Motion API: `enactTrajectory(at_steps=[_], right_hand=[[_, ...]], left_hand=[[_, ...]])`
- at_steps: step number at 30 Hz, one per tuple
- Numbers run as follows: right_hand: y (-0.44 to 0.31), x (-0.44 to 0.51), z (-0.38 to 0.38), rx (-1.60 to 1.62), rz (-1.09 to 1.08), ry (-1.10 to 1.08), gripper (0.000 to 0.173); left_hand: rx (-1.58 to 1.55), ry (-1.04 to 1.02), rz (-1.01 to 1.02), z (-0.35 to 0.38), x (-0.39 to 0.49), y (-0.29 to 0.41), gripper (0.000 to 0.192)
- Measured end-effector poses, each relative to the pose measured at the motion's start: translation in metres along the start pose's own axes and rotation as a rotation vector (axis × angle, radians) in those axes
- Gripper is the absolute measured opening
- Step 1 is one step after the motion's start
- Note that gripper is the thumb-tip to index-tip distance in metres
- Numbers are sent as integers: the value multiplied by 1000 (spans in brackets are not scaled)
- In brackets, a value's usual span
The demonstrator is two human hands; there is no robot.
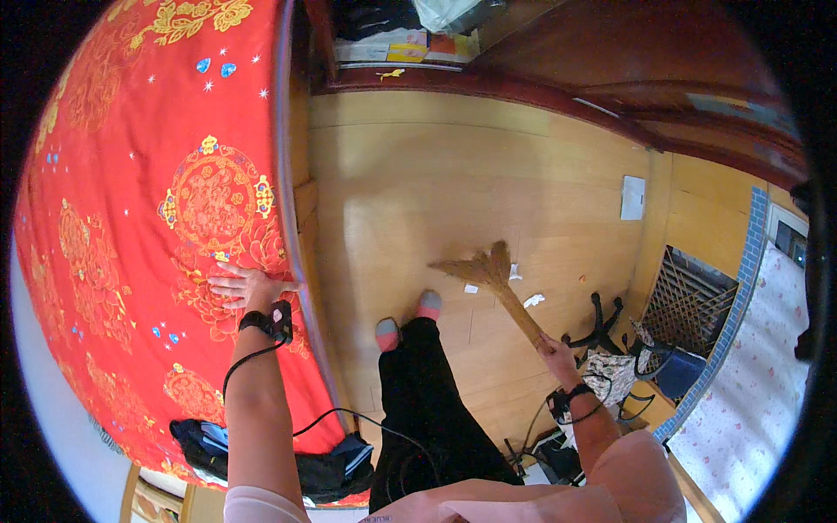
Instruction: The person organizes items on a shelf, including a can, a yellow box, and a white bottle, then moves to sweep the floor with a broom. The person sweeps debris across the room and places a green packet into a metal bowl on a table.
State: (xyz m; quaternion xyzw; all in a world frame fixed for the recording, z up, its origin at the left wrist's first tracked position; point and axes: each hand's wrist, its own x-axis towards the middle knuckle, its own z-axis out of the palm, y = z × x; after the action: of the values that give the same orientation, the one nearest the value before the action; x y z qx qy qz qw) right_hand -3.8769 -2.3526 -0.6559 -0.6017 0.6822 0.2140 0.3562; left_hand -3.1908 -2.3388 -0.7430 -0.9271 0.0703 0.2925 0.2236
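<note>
My right hand (558,358) is closed around the handle of a straw broom (494,278), whose bristles lie low over the wood floor (425,176). Beside the bristles are several scraps: a small white piece (471,288), another piece (514,270) partly behind the broom, and a crumpled white scrap (534,301). With fingers spread, my left hand (248,286) rests flat on the red patterned bedspread (137,229) near the bed's edge and holds nothing. Both wrists wear strapped devices with cables.
Right of the broom stand a wheeled chair base (598,330) and a lattice panel (686,301). A white flat object (633,197) lies by the right wall. A dark red cabinet frame (458,82) crosses the far side. Dark clothing (333,474) lies on the bed's near end.
</note>
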Motion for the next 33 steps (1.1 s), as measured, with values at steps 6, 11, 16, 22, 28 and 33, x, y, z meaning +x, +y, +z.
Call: enactTrajectory(at_steps=[6, 11, 16, 22, 28, 33], right_hand=[[-53, 64, -37, 453, -14, 73, 39], [-156, 245, -98, 169, -204, 303, 47], [-170, 314, -128, 259, -42, 221, 39], [-46, 207, -15, 467, 188, 143, 52], [37, 3, 54, 659, 415, -106, 52], [37, -49, 33, 551, 397, -62, 50]], left_hand=[[81, 54, -22, -5, -13, 5, 176], [133, 43, -56, -1, -4, 6, 176], [72, 46, -76, 11, 11, 2, 174], [111, 46, -99, 14, 12, 1, 173], [117, 149, -89, 18, 15, -1, 172], [129, 83, -69, 5, -2, 5, 173]])
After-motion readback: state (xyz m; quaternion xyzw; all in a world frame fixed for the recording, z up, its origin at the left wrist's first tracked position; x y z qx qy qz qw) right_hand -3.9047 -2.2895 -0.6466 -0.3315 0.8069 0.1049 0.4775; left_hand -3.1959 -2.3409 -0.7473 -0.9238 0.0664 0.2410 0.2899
